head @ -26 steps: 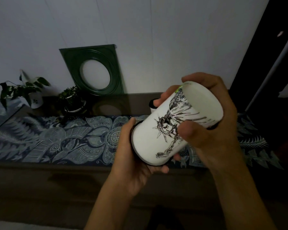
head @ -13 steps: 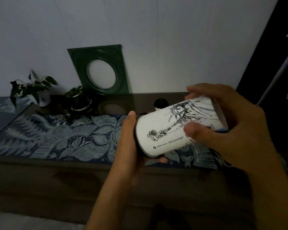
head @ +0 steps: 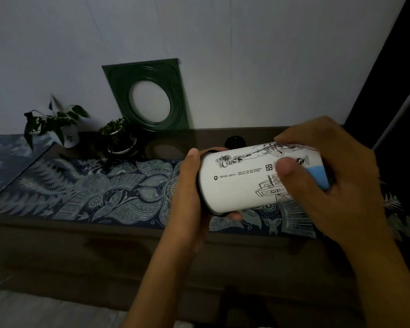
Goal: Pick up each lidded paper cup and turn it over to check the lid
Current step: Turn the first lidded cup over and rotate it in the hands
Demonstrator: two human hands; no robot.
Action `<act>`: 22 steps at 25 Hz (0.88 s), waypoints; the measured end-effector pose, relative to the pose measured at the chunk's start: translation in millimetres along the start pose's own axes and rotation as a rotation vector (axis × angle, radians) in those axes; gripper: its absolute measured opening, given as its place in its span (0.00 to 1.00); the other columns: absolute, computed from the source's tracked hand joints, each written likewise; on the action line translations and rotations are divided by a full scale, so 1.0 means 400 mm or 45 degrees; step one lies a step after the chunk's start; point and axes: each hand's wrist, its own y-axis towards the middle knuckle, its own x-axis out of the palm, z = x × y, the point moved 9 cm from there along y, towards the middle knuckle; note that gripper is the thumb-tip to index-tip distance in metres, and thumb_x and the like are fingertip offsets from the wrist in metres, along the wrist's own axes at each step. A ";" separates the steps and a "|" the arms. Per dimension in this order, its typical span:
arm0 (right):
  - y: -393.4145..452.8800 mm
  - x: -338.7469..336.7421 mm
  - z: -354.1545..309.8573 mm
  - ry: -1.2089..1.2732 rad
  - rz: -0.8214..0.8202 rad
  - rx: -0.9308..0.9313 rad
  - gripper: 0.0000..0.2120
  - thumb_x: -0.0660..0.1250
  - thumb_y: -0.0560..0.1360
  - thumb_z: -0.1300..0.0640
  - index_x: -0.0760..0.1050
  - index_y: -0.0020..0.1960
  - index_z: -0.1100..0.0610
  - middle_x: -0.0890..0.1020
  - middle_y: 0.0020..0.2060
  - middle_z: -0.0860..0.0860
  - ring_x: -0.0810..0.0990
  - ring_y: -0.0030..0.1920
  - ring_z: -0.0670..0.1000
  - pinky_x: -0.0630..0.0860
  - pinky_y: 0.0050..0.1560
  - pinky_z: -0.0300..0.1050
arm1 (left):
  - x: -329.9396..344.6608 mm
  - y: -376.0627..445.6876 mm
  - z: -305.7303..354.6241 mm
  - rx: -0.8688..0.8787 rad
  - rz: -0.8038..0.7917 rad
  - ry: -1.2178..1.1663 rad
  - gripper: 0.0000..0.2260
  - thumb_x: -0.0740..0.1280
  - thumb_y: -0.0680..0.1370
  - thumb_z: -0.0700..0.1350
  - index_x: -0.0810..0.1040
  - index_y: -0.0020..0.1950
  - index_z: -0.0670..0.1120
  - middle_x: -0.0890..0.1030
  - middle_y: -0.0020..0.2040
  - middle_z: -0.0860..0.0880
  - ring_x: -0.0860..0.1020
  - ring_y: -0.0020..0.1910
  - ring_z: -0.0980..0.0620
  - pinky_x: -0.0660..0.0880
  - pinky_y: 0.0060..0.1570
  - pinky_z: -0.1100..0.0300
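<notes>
I hold a white paper cup (head: 242, 183) with black line drawings and a blue patch, lying almost on its side above the cabinet top. Its black lid end points left and is mostly covered by my left hand (head: 187, 197), whose fingers curl round that end. My right hand (head: 336, 185) grips the cup's base end, thumb on the near side and fingers over the top. A second cup's black lid (head: 234, 141) peeks out just behind the held cup.
A patterned blue runner (head: 92, 192) covers the dark cabinet top (head: 211, 136). Two small potted plants (head: 57, 125) (head: 118, 138) and a green frame with a round opening (head: 149, 95) stand at the back against the wall. A dark doorway (head: 398, 91) is at right.
The cup has been tipped from a steep tilt to nearly horizontal and rotated about its axis, so different drawings and the blue patch now face me. Both hands stay on it.
</notes>
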 end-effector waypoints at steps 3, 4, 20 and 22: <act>0.003 -0.006 0.012 -0.013 0.130 0.088 0.15 0.60 0.77 0.50 0.76 0.50 0.61 0.80 0.41 0.48 0.80 0.44 0.37 0.73 0.35 0.24 | -0.003 -0.006 0.016 0.191 0.041 0.023 0.21 0.56 0.78 0.63 0.81 0.54 0.52 0.87 0.55 0.45 0.87 0.47 0.42 0.80 0.27 0.56; 0.001 -0.006 0.028 0.031 0.168 0.158 0.14 0.60 0.77 0.50 0.76 0.49 0.60 0.80 0.40 0.45 0.81 0.42 0.37 0.73 0.33 0.24 | -0.004 -0.010 0.027 0.284 0.058 0.051 0.20 0.56 0.77 0.63 0.80 0.55 0.53 0.86 0.55 0.46 0.86 0.50 0.41 0.80 0.28 0.55; -0.024 0.048 0.131 0.442 0.125 0.512 0.17 0.60 0.74 0.45 0.77 0.50 0.58 0.83 0.41 0.49 0.84 0.39 0.43 0.77 0.27 0.36 | -0.011 -0.034 0.082 0.639 0.146 0.241 0.20 0.57 0.76 0.59 0.76 0.62 0.53 0.80 0.54 0.48 0.81 0.48 0.47 0.76 0.32 0.59; -0.017 0.044 0.093 0.284 0.090 0.301 0.14 0.61 0.75 0.48 0.76 0.52 0.57 0.82 0.44 0.47 0.83 0.43 0.39 0.77 0.33 0.29 | -0.029 -0.011 0.060 0.466 0.155 0.118 0.20 0.58 0.75 0.61 0.79 0.60 0.52 0.81 0.54 0.44 0.81 0.49 0.45 0.76 0.33 0.54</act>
